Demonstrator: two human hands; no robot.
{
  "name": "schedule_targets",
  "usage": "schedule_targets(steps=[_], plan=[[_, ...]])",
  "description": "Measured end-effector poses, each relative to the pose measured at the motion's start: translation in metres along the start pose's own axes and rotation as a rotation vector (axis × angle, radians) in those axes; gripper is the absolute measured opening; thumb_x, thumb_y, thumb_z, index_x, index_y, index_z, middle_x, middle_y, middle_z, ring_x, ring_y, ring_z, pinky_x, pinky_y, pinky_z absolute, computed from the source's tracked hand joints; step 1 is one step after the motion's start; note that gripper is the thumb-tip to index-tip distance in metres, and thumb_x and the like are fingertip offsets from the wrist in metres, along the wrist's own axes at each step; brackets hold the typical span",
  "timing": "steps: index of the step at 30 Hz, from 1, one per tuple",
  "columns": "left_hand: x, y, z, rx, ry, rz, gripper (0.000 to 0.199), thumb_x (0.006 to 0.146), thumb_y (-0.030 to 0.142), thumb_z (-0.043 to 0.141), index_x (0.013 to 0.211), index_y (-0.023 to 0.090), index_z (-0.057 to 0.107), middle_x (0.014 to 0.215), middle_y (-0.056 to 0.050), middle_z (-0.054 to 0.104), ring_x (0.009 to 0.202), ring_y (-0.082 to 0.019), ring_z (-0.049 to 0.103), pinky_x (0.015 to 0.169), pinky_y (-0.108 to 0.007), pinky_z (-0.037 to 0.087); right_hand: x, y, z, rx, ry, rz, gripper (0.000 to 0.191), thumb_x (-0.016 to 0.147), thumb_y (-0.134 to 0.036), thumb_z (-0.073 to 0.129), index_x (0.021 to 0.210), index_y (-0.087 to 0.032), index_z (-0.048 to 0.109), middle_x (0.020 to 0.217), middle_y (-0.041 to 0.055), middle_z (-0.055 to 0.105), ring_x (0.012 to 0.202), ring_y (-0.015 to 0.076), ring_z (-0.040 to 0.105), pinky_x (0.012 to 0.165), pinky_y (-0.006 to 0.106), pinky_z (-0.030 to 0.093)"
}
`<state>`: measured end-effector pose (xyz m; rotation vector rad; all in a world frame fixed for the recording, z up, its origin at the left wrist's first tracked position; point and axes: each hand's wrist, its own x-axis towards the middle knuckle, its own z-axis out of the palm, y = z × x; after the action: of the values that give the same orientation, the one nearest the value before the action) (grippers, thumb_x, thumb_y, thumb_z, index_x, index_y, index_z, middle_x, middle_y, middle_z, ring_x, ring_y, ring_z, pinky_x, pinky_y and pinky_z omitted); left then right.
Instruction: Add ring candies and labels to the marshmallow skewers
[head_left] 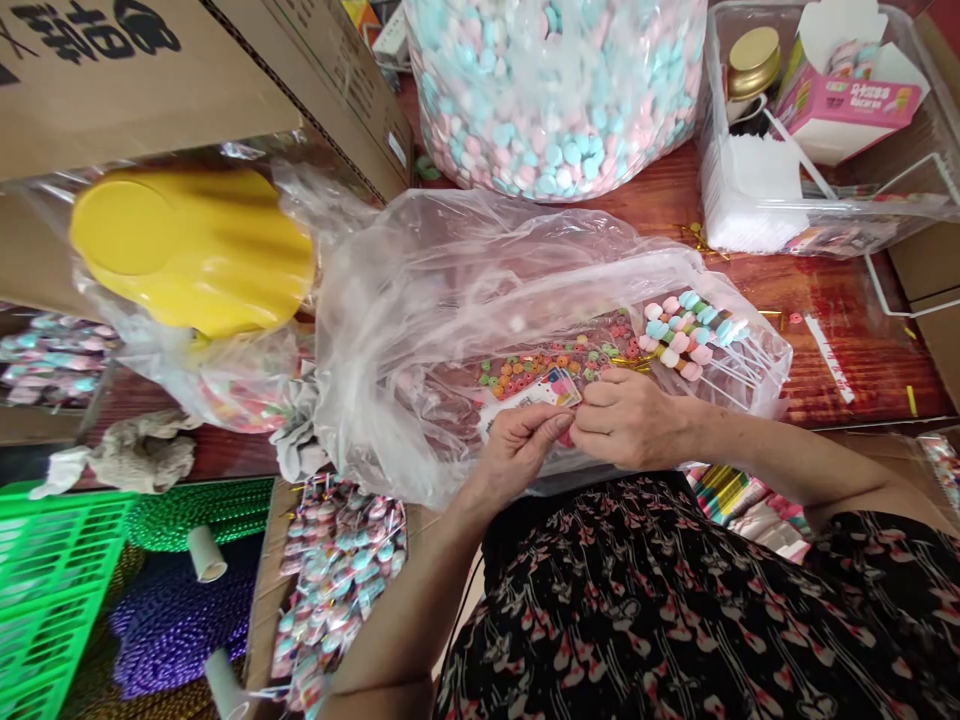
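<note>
My left hand [525,440] and my right hand [634,415] meet above a clear plastic sheet [450,260], each closed in a pinch. What the fingertips hold is too small to make out. Just behind my left fingers is a white printed packet [544,392] with coloured balloon-like shapes; whether I grip it is unclear. Small orange and green ring-shaped candies [525,370] lie loose on the plastic. Gold twist ties [630,362] are close behind my right hand. Farther right rests a pile of marshmallow skewers [686,330] with white sticks, in pink, blue and white.
A large clear bag of marshmallows [555,110] stands at the back. On the right is a clear plastic bin [817,220] with a pink box. A yellow tub [195,250] and a cardboard box [300,100] occupy the left. Below, wrapped skewers [337,570] sit near a green basket [60,590].
</note>
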<state>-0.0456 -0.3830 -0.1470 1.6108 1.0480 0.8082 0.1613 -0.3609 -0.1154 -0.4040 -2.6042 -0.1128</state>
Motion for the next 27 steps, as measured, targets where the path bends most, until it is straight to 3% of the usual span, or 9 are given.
schedule_targets(steps=[4,8,14,18,21,24,26,27], plan=[[-0.003,-0.003,0.006,0.138,0.162,0.094,0.033,0.096,0.039,0.053,0.083,0.017,0.074,0.062,0.0,0.062,0.056,-0.011,0.053,0.057,-0.022,0.043,0.002,-0.009,0.023,0.079,0.002,0.092,0.021,0.095,-0.013,0.046,0.079,-0.018,0.059,0.076,0.003,0.056,0.073,0.0163,0.046,0.065,0.03,0.032],[-0.005,-0.005,-0.001,0.263,0.362,0.099,0.029,0.096,0.037,0.054,0.082,0.017,0.07,0.064,0.0,0.064,0.057,-0.011,0.054,0.059,-0.022,0.044,-0.002,-0.006,0.023,0.197,-0.031,0.3,0.018,0.092,-0.01,0.045,0.083,-0.017,0.059,0.082,0.0049,0.058,0.073,0.0151,0.048,0.064,0.026,0.036],[0.001,0.001,0.002,0.379,0.425,0.126,0.032,0.098,0.038,0.049,0.082,0.018,0.067,0.063,0.001,0.063,0.056,-0.01,0.054,0.059,-0.022,0.044,0.004,-0.012,0.008,0.35,0.034,0.41,0.023,0.093,-0.018,0.05,0.113,-0.017,0.06,0.088,0.0055,0.065,0.076,0.0159,0.058,0.065,0.026,0.042],[0.009,0.005,0.011,0.303,0.504,0.095,0.034,0.097,0.042,0.05,0.078,0.018,0.065,0.06,0.002,0.057,0.054,-0.01,0.05,0.056,-0.022,0.042,0.013,-0.023,0.024,0.518,0.182,0.395,0.015,0.094,-0.013,0.045,0.1,-0.018,0.059,0.08,0.0035,0.064,0.071,0.0129,0.057,0.066,0.023,0.044],[0.005,0.008,0.003,0.118,0.457,0.039,0.031,0.097,0.044,0.051,0.089,0.018,0.067,0.069,0.0,0.064,0.062,-0.011,0.057,0.062,-0.023,0.047,0.013,-0.017,0.031,0.617,0.303,0.525,0.015,0.095,-0.012,0.045,0.088,-0.018,0.057,0.07,-0.0002,0.06,0.062,0.0102,0.054,0.061,0.021,0.042],[-0.005,0.01,-0.017,-0.113,0.233,-0.013,0.042,0.096,0.045,0.055,0.132,0.025,0.055,0.104,-0.007,0.073,0.091,-0.016,0.067,0.08,-0.028,0.054,0.01,-0.003,0.022,0.769,0.374,0.698,0.013,0.095,-0.019,0.051,0.083,-0.018,0.056,0.067,-0.0026,0.058,0.059,0.0092,0.052,0.059,0.021,0.041],[-0.01,0.008,-0.028,-0.169,0.07,-0.047,0.053,0.092,0.044,0.061,0.141,0.027,0.049,0.12,-0.01,0.07,0.103,-0.019,0.066,0.086,-0.031,0.054,0.008,0.004,0.016,0.888,0.403,0.725,0.014,0.095,-0.023,0.053,0.082,-0.018,0.056,0.068,-0.0026,0.058,0.062,0.0097,0.053,0.061,0.022,0.043],[-0.012,0.006,-0.03,-0.17,0.012,-0.071,0.051,0.09,0.044,0.064,0.136,0.025,0.055,0.12,-0.01,0.07,0.105,-0.021,0.066,0.087,-0.032,0.054,0.008,0.005,0.014,0.946,0.409,0.726,0.015,0.095,-0.024,0.054,0.082,-0.018,0.056,0.068,-0.0025,0.058,0.063,0.0097,0.054,0.063,0.022,0.044]])
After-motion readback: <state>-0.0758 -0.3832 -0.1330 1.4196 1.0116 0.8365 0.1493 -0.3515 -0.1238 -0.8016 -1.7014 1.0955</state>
